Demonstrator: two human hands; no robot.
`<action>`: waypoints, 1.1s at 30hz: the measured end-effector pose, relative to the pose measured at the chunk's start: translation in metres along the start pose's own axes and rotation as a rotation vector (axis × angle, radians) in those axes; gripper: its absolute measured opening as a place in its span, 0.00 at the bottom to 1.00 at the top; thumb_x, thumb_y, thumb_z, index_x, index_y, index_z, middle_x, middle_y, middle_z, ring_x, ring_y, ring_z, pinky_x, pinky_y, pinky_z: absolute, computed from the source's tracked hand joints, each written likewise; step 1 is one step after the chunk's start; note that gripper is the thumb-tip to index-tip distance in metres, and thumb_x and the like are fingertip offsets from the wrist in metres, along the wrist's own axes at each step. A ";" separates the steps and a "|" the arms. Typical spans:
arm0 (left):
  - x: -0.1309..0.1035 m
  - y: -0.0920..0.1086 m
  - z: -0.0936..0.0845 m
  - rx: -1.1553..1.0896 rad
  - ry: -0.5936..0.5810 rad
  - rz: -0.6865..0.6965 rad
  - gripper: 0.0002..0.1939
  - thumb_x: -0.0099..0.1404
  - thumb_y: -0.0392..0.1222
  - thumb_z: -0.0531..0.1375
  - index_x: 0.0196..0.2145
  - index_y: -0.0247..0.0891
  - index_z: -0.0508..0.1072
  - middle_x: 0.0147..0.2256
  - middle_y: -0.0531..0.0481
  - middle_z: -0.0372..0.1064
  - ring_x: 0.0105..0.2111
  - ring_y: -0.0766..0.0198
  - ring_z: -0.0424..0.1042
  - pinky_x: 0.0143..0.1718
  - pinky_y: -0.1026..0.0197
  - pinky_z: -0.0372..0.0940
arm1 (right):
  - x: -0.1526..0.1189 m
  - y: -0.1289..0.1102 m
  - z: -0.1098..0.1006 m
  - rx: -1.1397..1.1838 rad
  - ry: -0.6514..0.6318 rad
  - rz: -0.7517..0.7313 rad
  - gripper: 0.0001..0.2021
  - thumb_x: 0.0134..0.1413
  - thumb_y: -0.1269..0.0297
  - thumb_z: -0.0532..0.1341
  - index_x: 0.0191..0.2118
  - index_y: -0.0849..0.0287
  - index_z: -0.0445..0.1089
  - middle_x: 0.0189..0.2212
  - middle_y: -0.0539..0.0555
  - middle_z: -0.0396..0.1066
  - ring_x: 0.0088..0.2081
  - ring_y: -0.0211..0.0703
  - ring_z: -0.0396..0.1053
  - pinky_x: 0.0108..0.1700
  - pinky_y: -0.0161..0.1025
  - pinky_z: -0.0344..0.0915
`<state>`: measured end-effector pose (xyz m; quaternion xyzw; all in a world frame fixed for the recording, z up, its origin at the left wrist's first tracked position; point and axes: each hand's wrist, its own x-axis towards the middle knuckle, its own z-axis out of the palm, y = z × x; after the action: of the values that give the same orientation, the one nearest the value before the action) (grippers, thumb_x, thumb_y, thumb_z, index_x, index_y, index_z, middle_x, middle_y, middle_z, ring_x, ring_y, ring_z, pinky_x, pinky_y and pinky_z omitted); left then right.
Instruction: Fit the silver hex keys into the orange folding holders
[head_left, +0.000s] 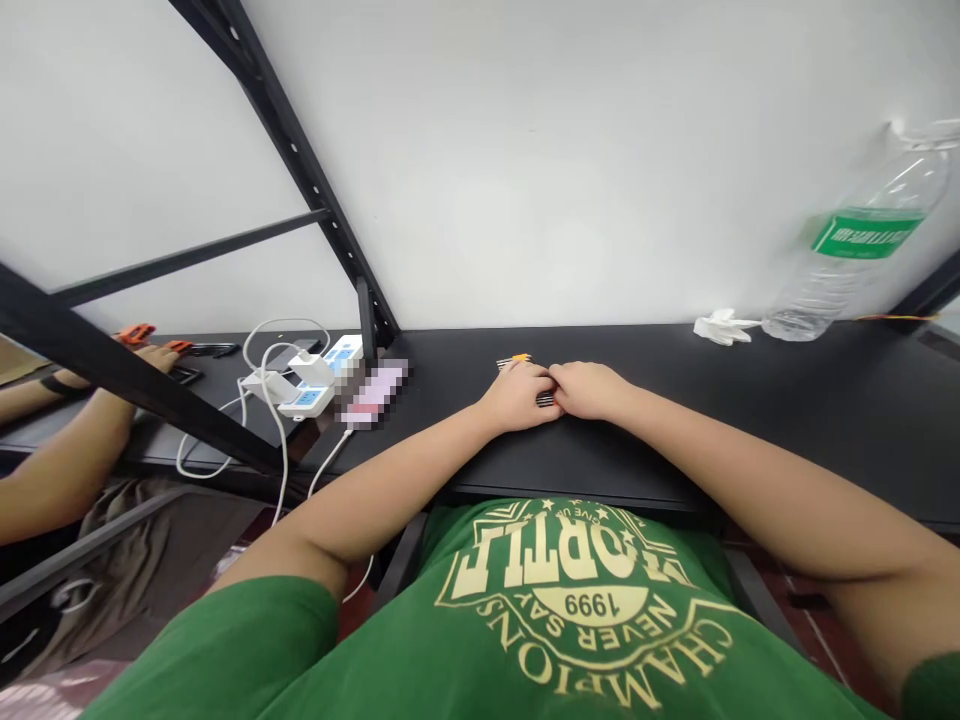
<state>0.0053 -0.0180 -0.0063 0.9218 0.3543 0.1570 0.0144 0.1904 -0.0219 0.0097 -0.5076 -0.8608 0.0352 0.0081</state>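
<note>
On the black tabletop in front of me, my left hand is closed over a small striped thing with thin dark and light lines. An orange bit and a few thin strips stick out beyond its knuckles. My right hand meets it from the right, fingers curled together, their tips touching the left fingers and the striped thing's right side. Most of the thing is hidden under the hands, so its kind cannot be made out.
Left of my hands lie a blurred-out phone and a white power strip with plugs and looping cables. A black metal frame rises there; beyond it, another person's hand is near orange objects. At right are a crumpled white item and clear bottle.
</note>
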 end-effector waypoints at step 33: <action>0.000 0.007 0.003 0.008 -0.034 -0.085 0.17 0.69 0.55 0.60 0.50 0.47 0.79 0.56 0.48 0.75 0.58 0.49 0.69 0.69 0.35 0.48 | -0.001 0.045 -0.016 -0.112 -0.247 0.079 0.15 0.67 0.59 0.54 0.50 0.60 0.73 0.43 0.66 0.77 0.42 0.59 0.77 0.36 0.44 0.65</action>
<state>0.0108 -0.0224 -0.0080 0.9085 0.3934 0.1393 0.0234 0.2309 0.0000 0.0222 -0.5324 -0.8353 0.0495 -0.1277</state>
